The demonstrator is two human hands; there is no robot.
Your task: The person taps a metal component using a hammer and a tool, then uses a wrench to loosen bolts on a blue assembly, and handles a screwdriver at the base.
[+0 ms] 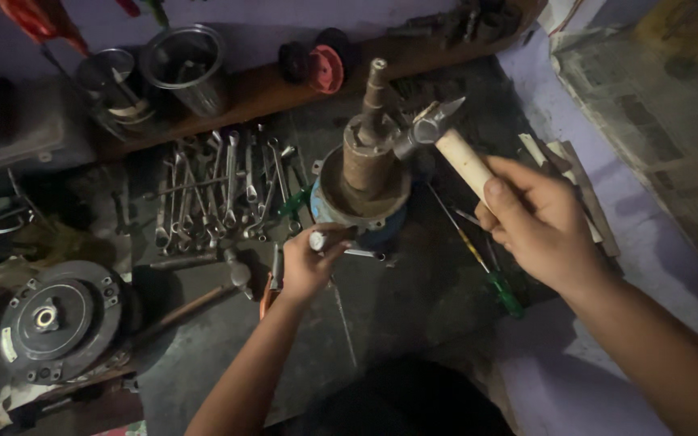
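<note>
My right hand (pixel 536 222) grips the pale wooden handle of a hammer (pixel 444 133), whose steel head rests against a rusty round machine part (pixel 365 165) with an upright shaft. That part stands in a blue vise-like holder (pixel 381 230) on a dark bench. My left hand (pixel 310 262) is closed on a short metal bar (pixel 320 239) at the holder's front, just below the part.
Several spanners (pixel 216 190) lie spread to the left. A round compressor clutch (pixel 58 319) sits at the far left, a second hammer (pixel 203 295) beside it. Metal tins (pixel 183 64) stand on a back shelf. A green-handled screwdriver (pixel 490 270) lies right of the holder.
</note>
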